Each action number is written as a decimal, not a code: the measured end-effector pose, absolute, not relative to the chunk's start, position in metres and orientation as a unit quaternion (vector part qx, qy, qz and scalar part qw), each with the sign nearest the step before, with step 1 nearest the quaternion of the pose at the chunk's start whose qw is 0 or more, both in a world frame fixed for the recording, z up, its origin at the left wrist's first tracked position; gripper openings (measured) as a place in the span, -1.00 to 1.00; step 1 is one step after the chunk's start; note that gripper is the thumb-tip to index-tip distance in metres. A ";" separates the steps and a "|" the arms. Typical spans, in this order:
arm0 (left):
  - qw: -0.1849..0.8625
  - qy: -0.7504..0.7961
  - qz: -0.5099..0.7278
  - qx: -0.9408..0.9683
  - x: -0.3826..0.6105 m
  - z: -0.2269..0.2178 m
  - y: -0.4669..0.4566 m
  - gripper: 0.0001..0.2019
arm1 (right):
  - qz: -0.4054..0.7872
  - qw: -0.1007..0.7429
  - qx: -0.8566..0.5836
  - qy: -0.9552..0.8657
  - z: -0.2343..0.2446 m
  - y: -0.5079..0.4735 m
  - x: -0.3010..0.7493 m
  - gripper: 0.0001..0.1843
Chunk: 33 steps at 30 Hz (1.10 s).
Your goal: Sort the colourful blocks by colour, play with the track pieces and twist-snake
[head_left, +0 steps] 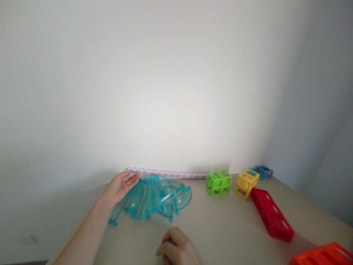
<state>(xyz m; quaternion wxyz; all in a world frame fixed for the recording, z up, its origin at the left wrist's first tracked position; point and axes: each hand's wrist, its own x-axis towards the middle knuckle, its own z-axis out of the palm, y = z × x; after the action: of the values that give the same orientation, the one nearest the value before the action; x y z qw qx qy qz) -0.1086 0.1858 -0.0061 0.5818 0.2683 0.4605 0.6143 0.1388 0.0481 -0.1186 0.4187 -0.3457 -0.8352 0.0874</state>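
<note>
My left hand is open, fingers stretched out and palm partly showing. It is at the left end of a loose pile of translucent teal plastic pieces, some straight-edged and some rounded, with small clips at their ends. Whether the fingers touch the nearest piece I cannot tell. At the bottom centre, my right hand is low over the table in front of the pile. Its fingers are curled in, and nothing shows in them.
A purple patterned strip runs along the wall behind the pile. To the right stand a green open-frame block, a yellow one and a blue one. A long red block and an orange block are nearer the right edge.
</note>
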 end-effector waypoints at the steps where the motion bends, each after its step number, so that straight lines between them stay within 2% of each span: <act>1: 0.582 0.458 0.616 0.266 -0.106 -0.005 0.185 -0.91 | 0.096 0.415 -0.337 -0.840 -0.113 0.047 0.141 -0.66; 6: 0.538 0.490 0.628 0.276 -0.094 0.003 0.182 -0.92 | 0.140 0.390 -0.335 -0.846 -0.097 0.044 0.150 -0.64; 8: 0.484 0.508 0.649 0.295 -0.086 0.009 0.179 -0.94 | 0.153 0.385 -0.336 -0.846 -0.096 0.043 0.151 -0.63; 12: 0.332 0.509 0.698 0.379 -0.059 0.011 0.153 -0.77 | 0.168 0.377 -0.345 -0.843 -0.087 0.036 0.152 -0.66; 16: 0.247 0.501 0.674 0.484 -0.022 -0.022 0.101 -0.93 | 0.166 0.358 -0.361 -0.845 -0.075 0.029 0.153 -0.68; 17: 0.252 0.497 0.647 0.520 -0.014 -0.034 0.088 -0.97 | 0.158 0.349 -0.361 -0.850 -0.074 0.029 0.154 -0.69; 22: 0.324 0.473 0.511 0.640 0.007 -0.072 0.049 -0.87 | 0.119 0.309 -0.357 -0.873 -0.073 0.034 0.160 -0.77; 30: 0.423 0.474 0.488 0.599 -0.022 -0.073 0.044 -0.83 | 0.070 0.262 -0.401 -0.875 -0.037 0.007 0.179 -0.68; 33: 0.474 0.467 0.486 0.567 -0.025 -0.072 0.043 -0.82 | -0.011 0.250 -0.455 -0.854 -0.022 -0.007 0.226 -0.71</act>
<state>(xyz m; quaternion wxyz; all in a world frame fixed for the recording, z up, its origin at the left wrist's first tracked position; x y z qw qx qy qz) -0.0246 0.0430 -0.0720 0.4738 0.5671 0.4669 0.4857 0.2261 -0.0069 -0.0219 0.2502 -0.4554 -0.8543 -0.0107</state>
